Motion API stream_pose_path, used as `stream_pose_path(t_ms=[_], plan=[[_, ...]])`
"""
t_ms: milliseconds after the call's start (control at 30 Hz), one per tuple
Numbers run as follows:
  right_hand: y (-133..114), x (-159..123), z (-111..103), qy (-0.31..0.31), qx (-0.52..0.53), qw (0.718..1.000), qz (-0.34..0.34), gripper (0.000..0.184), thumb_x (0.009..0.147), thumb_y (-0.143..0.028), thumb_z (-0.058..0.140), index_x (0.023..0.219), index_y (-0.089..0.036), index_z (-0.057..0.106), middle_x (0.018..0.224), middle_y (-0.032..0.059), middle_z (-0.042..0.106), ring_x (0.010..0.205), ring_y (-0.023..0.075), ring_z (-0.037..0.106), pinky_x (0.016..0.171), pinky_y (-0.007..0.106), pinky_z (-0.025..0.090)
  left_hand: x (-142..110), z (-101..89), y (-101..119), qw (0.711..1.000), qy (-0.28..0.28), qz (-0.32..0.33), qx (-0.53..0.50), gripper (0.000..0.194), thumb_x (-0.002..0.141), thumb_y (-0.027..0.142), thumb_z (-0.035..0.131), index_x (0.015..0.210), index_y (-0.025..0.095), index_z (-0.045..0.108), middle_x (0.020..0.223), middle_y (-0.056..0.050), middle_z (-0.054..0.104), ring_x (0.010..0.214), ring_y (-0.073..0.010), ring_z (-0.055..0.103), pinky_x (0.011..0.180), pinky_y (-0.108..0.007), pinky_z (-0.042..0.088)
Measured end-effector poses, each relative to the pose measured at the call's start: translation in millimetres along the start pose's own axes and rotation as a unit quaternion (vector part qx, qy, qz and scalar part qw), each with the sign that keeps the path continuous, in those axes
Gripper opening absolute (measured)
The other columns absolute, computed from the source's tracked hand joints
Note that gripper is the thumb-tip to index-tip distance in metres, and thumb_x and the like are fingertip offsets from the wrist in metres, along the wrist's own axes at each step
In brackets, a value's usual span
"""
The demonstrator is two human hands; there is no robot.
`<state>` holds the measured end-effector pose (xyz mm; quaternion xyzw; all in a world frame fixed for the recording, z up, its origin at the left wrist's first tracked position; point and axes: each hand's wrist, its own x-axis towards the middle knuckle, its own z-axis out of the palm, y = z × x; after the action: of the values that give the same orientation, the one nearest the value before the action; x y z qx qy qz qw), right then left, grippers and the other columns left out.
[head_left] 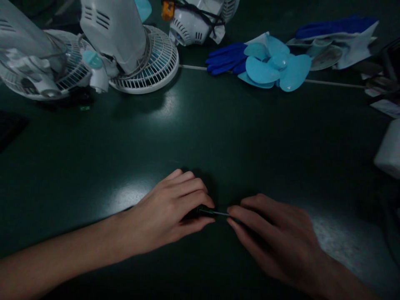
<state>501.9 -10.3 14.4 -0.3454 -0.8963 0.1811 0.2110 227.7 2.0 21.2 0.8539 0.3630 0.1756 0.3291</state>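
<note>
A screwdriver with a dark handle and a thin metal shaft (220, 213) lies level between my two hands, low over the dark green table (206, 137). My left hand (178, 204) is closed around its handle, with the fingers curled over the top and the thumb below. My right hand (275, 237) pinches the far end of the shaft between thumb and forefinger, so the tip is hidden. Only a short stretch of metal shows between the two sets of fingertips.
Along the back stand white fans with round grilles (156, 62) and a white motor housing (190, 27) with a black cord. Blue gloves (226, 58) and a light blue fan blade (278, 62) lie right of them. A white object (389, 150) sits at the right edge.
</note>
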Motion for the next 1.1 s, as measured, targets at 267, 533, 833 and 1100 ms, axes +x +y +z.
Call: stream_pose_path(t_ms=[267, 533, 833, 1100], plan=[[-5, 3, 5, 0.021, -0.006, 0.999, 0.05, 0.017, 0.102, -0.02, 0.061, 0.116, -0.025, 0.069, 0.097, 0.0038, 0.074, 0.074, 0.0151, 0.071, 0.062, 0.026, 0.054, 3, 1.0, 2, 1.0, -0.01, -0.019, -0.008, 0.013, 0.103, 0.033, 0.066, 0.107, 0.022, 0.071, 0.099, -0.006, 0.069, 0.093, -0.0206, 0.059, 0.083, -0.034, 0.041], [-7, 6, -4, 0.1, 0.034, 0.987, 0.117, 0.013, 0.099, -0.019, 0.065, 0.11, -0.024, 0.069, 0.092, 0.0028, 0.074, 0.068, 0.0149, 0.072, 0.056, 0.025, 0.055, -2, 3.8, 3, 1.0, -0.007, -0.012, 0.015, 0.017, 0.105, 0.032, 0.063, 0.117, 0.022, 0.069, 0.109, -0.009, 0.068, 0.098, -0.0212, 0.06, 0.087, -0.034, 0.044], [-5, 12, -10, 0.114, 0.076, 0.98, 0.147, 0.01, 0.099, -0.022, 0.065, 0.107, -0.025, 0.07, 0.089, 0.0035, 0.074, 0.067, 0.0166, 0.071, 0.053, 0.026, 0.055, -56, -48.7, -42, 0.986, 0.06, -0.113, 0.108, 0.018, 0.106, 0.027, 0.06, 0.123, 0.024, 0.068, 0.12, -0.006, 0.067, 0.108, -0.0209, 0.064, 0.094, -0.035, 0.054], [-4, 12, -9, 0.112, 0.085, 0.978, 0.151, 0.01, 0.099, -0.023, 0.065, 0.107, -0.024, 0.071, 0.088, 0.0038, 0.074, 0.069, 0.0173, 0.07, 0.056, 0.027, 0.056, -88, -106.5, -97, 0.922, 0.206, -0.257, 0.202, 0.016, 0.099, 0.032, 0.069, 0.112, 0.021, 0.069, 0.114, 0.0, 0.065, 0.098, -0.0166, 0.064, 0.086, -0.029, 0.051]])
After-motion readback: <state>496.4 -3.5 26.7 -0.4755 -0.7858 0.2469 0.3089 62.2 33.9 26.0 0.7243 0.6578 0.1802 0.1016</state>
